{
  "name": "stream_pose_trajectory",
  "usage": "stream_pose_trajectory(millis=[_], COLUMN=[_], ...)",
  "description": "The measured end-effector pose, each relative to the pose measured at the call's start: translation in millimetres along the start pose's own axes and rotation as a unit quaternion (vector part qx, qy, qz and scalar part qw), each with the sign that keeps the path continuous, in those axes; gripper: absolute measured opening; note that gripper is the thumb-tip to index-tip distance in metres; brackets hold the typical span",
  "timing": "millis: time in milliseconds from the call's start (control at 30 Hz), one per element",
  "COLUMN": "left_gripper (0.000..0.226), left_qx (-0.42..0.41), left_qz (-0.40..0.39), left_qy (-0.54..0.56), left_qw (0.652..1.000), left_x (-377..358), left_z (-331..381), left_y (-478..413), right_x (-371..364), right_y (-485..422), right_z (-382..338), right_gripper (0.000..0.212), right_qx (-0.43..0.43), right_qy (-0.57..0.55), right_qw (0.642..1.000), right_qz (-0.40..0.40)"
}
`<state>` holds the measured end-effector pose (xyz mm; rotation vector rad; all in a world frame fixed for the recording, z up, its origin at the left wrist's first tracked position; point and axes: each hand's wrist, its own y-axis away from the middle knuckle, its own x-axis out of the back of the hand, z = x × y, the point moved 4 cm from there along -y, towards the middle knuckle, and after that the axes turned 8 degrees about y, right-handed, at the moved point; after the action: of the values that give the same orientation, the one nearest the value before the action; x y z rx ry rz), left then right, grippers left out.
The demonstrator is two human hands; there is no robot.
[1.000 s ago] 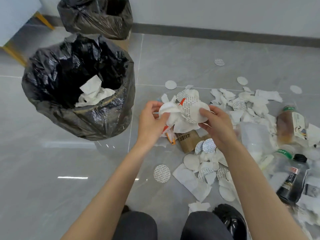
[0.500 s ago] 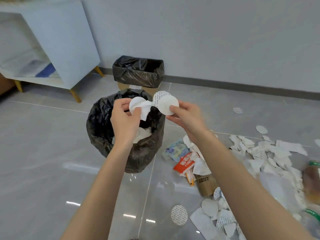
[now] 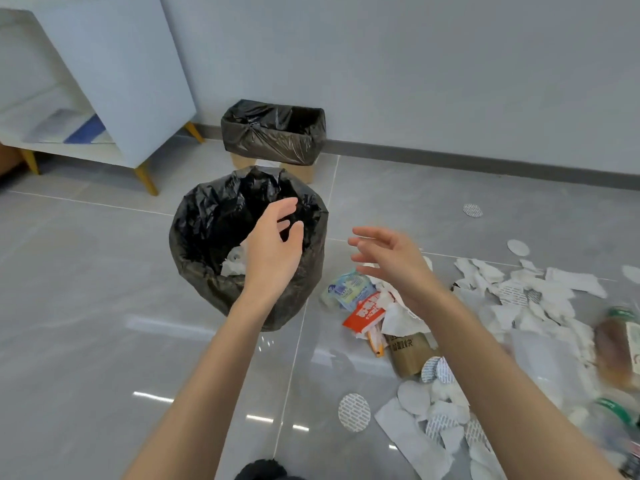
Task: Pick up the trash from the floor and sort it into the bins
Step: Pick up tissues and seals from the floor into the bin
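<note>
Left hand: the left hand [image 3: 273, 244] is open and holds nothing; its fingers are spread a little and curl softly, and it is up over the round bin
Right hand: the right hand [image 3: 388, 261] is open too, with nothing in it; the fingers are apart and point left, and they look a bit blurry
Arms: both bare arms reach forward from the bottom; the left one goes up to the bin, the right one is over the trash pile
Round bin: the round bin [image 3: 207, 251] has a shiny, crinkly black bag in it; white crumpled paper [image 3: 232, 263] lies inside, just left of the left hand
Square bin: the square bin [image 3: 273, 133] stands behind the round one, by the wall, with a wrinkly black bag too
Trash on the floor: torn white paper bits [image 3: 512, 292] are scattered to the right; a red and white wrapper [image 3: 367, 313] and a blue and green packet [image 3: 349, 289] lie near the round bin
More trash: a brown cardboard tube [image 3: 408, 355] lies below the wrapper; a flat round disc [image 3: 354, 412] with tiny print lies alone on the tile
Floor: the floor [image 3: 86, 306] is smooth, shiny grey tile
</note>
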<state>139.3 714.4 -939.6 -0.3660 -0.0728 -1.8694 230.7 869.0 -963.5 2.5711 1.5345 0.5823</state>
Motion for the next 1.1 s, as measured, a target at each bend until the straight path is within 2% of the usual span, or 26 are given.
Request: stream_pose_trajectory(millis=[133, 233, 400, 533, 633, 767, 900, 1033, 1100], left_gripper=[0.031, 0.028, 0.029, 0.039, 0.056, 0.067, 0.057, 0.051, 0.046], left_qx=[-0.026, -0.029, 0.069, 0.149, 0.171, 0.159, 0.121, 0.125, 0.132], left_qz=[-0.031, -0.095, -0.216, -0.348, -0.403, -0.396, -0.381, -0.376, -0.369], left_qy=[0.043, 0.049, -0.004, -0.152, -0.244, -0.276, -0.306, -0.322, -0.311], left_qw=[0.998, 0.994, 0.974, 0.913, 0.866, 0.861, 0.864, 0.86, 0.866], left_x=[-34, -65, -110, -131, -136, -138, -140, -139, -139], left_z=[0, -15, -81, -153, -193, -209, -208, -209, -210], left_y=[20, 42, 78, 119, 146, 165, 166, 164, 163], right_x=[24, 37, 48, 45, 36, 28, 25, 25, 24], right_y=[20, 37, 60, 77, 83, 82, 78, 74, 72], right_z=[49, 99, 178, 239, 270, 284, 285, 287, 287], right_gripper=[0.018, 0.018, 0.023, 0.035, 0.044, 0.052, 0.05, 0.033, 0.036], right_qx=[-0.041, -0.071, -0.132, -0.187, -0.19, -0.16, -0.143, -0.163, -0.155], right_qy=[0.035, 0.101, 0.205, 0.277, 0.317, 0.372, 0.427, 0.396, 0.393], right_qw=[0.998, 0.99, 0.968, 0.942, 0.929, 0.913, 0.89, 0.9, 0.903], right_qz=[0.032, 0.061, 0.058, 0.017, 0.008, 0.049, 0.069, 0.078, 0.083])
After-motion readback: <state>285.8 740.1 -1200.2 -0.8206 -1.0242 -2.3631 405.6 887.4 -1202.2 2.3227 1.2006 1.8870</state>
